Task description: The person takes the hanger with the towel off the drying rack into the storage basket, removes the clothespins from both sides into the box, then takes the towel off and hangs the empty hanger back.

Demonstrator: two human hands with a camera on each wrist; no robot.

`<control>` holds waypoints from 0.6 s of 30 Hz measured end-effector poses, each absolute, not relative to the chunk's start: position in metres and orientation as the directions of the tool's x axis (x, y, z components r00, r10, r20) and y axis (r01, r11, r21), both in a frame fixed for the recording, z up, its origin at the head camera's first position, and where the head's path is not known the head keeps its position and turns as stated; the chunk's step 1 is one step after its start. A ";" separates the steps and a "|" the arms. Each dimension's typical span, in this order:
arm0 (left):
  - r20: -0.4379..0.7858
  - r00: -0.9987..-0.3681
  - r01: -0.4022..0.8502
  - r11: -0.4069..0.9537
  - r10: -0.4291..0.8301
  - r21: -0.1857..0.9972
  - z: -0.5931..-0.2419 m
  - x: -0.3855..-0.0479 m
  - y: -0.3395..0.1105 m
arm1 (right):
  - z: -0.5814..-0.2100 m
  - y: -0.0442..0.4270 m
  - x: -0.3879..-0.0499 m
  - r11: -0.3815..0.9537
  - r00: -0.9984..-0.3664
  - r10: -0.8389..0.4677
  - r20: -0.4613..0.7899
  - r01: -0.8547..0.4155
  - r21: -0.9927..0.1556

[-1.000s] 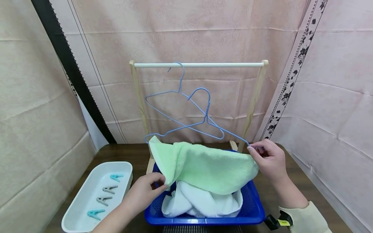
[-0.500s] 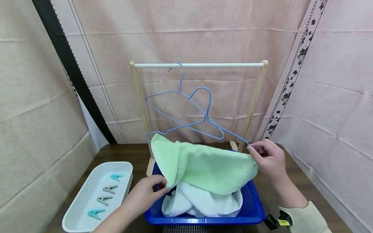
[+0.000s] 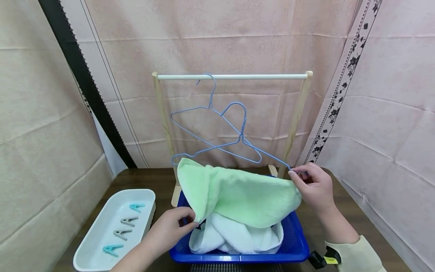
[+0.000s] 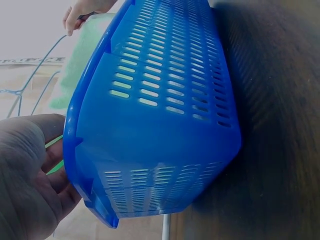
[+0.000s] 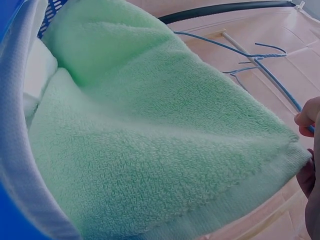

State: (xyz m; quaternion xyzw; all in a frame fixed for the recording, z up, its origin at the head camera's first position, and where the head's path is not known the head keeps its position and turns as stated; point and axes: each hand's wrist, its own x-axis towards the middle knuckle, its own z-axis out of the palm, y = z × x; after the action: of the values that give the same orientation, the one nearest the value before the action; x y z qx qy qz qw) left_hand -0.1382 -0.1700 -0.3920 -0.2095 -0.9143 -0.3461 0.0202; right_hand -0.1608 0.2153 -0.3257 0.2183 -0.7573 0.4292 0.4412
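Observation:
A light green towel (image 3: 249, 194) drapes over the lower part of a blue wire hanger (image 3: 242, 130), above the basket in the head view. My left hand (image 3: 173, 228) pinches the towel's lower left edge between thumb and fingers. In the left wrist view, that hand (image 4: 35, 170) is beside the blue basket's rim. At the hanger's right end, my right hand (image 3: 314, 185) pinches the wire. The right wrist view has this hand (image 5: 311, 155) at the wire and the towel's corner together. The hanger's bottom bar is hidden by the towel.
A blue basket (image 3: 239, 258) holds a white towel (image 3: 234, 236). Behind, a second blue hanger (image 3: 185, 110) hangs from the white rod (image 3: 234, 77) of a wooden rack. At left, a white tray (image 3: 90, 234) contains several clothespins (image 3: 129, 221).
The left hand has shifted slightly right and down with the towel's edge. The towel's left corner and the hanger's left end have moved a little to the right. The right hand stays put.

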 end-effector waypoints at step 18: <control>0.135 -0.891 0.412 0.648 0.433 0.640 -0.397 -0.136 -0.173 | -0.325 0.213 -0.161 0.539 -0.526 0.047 0.849 -0.703 -0.465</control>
State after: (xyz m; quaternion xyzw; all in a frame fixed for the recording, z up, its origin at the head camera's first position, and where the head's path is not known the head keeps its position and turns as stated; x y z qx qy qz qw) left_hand -0.1365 -0.1725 -0.3970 -0.2327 -0.9077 -0.3488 -0.0151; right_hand -0.1609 0.2129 -0.3255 0.2155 -0.7606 0.4293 0.4367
